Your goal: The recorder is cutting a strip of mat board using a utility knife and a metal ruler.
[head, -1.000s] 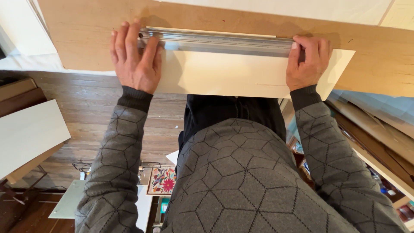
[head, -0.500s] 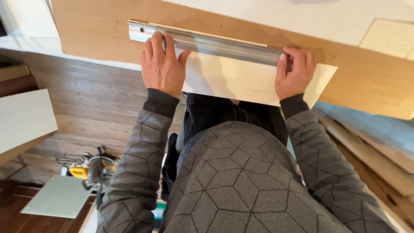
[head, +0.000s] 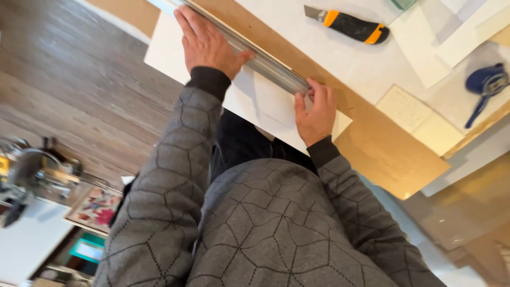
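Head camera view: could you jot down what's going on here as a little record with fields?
Left hand: left hand lies flat on the metal straightedge
Right hand: right hand presses the straightedge's near end, fingers on it
Under the straightedge: white sheet lying on brown board
Nearby tool: utility knife, black and orange, untouched on the board's far side
Far right: blue tool, kind unclear
Clothing: grey quilted sleeves

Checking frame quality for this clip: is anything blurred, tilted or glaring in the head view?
Head view: strongly tilted; left hand, right hand and metal ruler fairly sharp; miter saw at the lower left soft and smeared; mild sheen along the ruler; even daylight, soft shadows.
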